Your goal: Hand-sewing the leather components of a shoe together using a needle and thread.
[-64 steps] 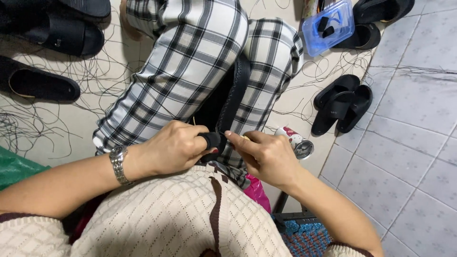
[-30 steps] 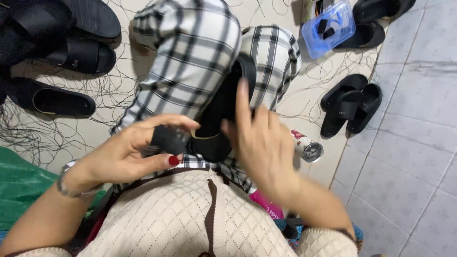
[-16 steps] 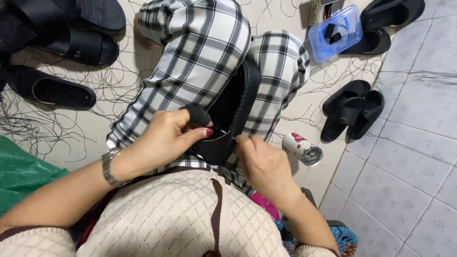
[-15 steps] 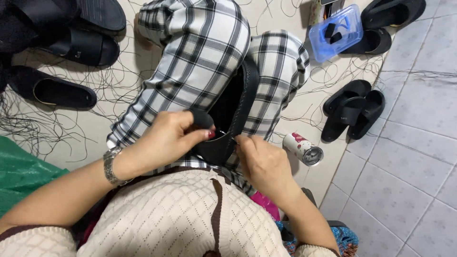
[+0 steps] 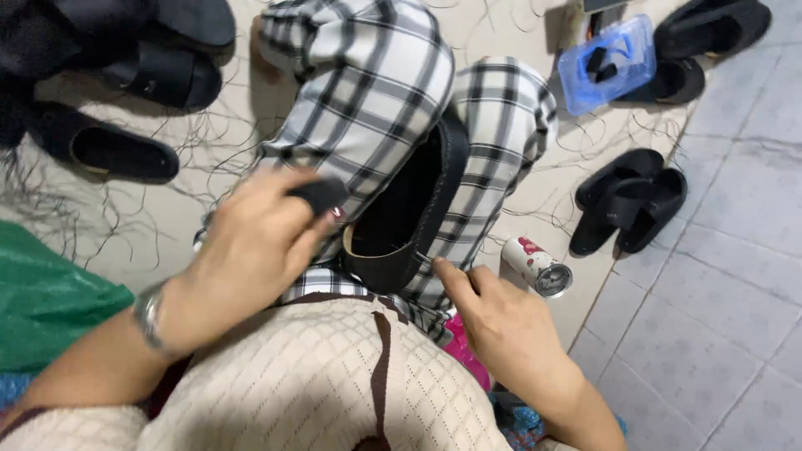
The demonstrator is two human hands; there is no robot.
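A black slipper (image 5: 409,213) is lying wedged between the person's knees in checked trousers (image 5: 376,92), its opening facing up and its near end just in front of the cream knitted sweater (image 5: 334,384). It is looking light and fairly soft, with a flexible rubbery sole and a stiffer rim; taking it by the sole edge or the near rim seems the safest hold, since the upper would probably fold under a pinch.

The left hand (image 5: 251,250) is hovering at the slipper's left side, its fingers curled and pinching a small dark piece (image 5: 317,194), possibly a strap end, though blur is hiding exactly what it is. The right hand (image 5: 501,321) is sitting at the near right of the slipper, fingers half closed, the forefinger tip touching or almost touching the sole edge; whether it is pinching a thread or needle cannot be told.

Other black slippers (image 5: 631,200) are lying on the floor at right and far left, with a small can (image 5: 537,266) near the right knee and a blue plastic box (image 5: 606,63) farther off.
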